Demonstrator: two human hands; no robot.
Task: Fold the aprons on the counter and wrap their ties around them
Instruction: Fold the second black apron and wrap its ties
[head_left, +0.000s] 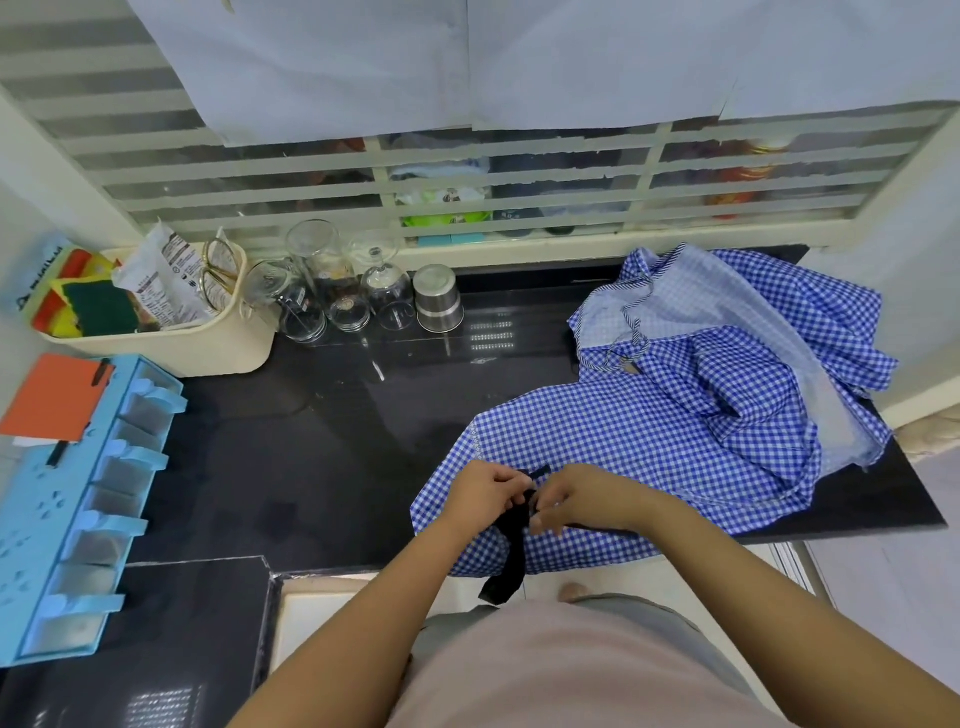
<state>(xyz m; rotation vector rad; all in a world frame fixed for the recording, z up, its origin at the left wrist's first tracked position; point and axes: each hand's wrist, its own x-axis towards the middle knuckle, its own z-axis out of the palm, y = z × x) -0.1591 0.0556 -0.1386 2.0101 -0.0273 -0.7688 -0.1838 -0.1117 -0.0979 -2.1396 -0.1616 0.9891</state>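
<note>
Blue-and-white checked aprons (691, 415) lie in a rumpled heap on the right part of the black counter (311, 441), one spread flat toward the front edge. A black tie (511, 551) runs from the flat apron's near edge and hangs down over the counter's front. My left hand (485, 499) and my right hand (576, 499) meet over that near edge, and both pinch the black tie between fingers and thumb. A thin striped strap (634, 317) lies on the paler apron at the back.
Upturned glasses (332, 291) and a steel cup (439, 299) stand at the back. A cream basket (171, 317) with sponges and packets sits at the back left, beside a light blue spice rack (78, 509) with an orange notebook (54, 397) on it. A window grille runs behind.
</note>
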